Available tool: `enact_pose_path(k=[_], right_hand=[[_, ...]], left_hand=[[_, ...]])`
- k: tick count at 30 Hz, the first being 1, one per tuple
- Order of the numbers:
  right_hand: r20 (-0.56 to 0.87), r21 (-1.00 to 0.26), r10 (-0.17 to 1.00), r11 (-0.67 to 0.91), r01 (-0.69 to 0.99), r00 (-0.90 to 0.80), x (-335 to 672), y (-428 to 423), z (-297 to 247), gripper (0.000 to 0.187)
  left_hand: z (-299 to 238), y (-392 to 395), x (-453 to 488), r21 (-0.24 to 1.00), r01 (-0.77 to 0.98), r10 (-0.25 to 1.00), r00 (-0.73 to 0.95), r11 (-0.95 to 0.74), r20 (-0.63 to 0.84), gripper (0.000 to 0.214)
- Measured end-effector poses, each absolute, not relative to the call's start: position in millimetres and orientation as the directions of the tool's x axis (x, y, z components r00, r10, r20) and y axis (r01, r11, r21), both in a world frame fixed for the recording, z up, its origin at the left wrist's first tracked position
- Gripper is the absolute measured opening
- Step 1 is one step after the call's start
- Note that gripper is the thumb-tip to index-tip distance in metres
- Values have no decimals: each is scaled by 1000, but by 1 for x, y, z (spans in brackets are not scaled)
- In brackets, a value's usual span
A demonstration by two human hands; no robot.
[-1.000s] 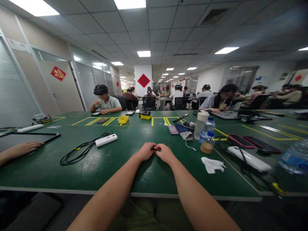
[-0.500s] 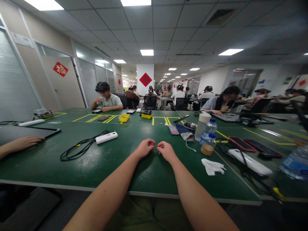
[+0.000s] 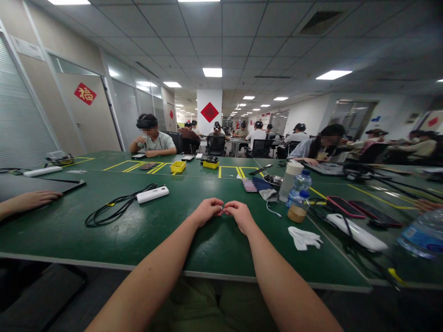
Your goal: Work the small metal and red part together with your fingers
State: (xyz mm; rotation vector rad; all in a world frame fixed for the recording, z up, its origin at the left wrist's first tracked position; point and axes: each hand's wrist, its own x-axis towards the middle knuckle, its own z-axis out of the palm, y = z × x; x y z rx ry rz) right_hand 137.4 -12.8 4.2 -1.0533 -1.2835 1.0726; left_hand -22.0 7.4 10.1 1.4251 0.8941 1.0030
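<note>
**Small item point(image 3: 222, 209) at the fingers, above a green table point(image 3: 138, 249)**

The table carries yellow tape point(image 3: 220, 172) beyond the fingers; past it, seated people point(image 3: 256, 135) occupy a room with a panelled ceiling point(image 3: 242, 27). The left hand point(image 3: 206, 212) has its fingers pinched on the small item, which they largely hide. The right hand point(image 3: 240, 216) brings narrowed fingers against it; whether they grip cannot be told. Left of the fingers lie a white device point(image 3: 152, 194) and black cable point(image 3: 104, 213). To their right are bottles point(image 3: 298, 212) and a white cloth point(image 3: 304, 238); farther ahead-left, a yellow tray point(image 3: 178, 167).
</note>
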Motion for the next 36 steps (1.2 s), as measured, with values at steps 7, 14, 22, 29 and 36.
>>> enact_pose_path(k=[7,14,22,29,36], right_hand=[[101,-990,994,104,-97,38,139,-12,3,15],[74,-988,997,78,-133,38,140,-11,3,13],[55,-985,998,58,-165,20,140,-13,6,13],[45,-983,999,47,-179,18,141,-13,5,15],[41,-982,999,36,-185,-26,142,-14,6,13]], left_hand=[[7,9,-24,998,-46,935,348,-50,63,21],[10,8,-24,999,-39,937,348,0,14,15],[12,6,-23,998,-59,938,346,31,-9,15],[13,5,-23,994,-98,940,341,49,-13,17],[12,6,-23,989,-132,946,324,70,-24,15]])
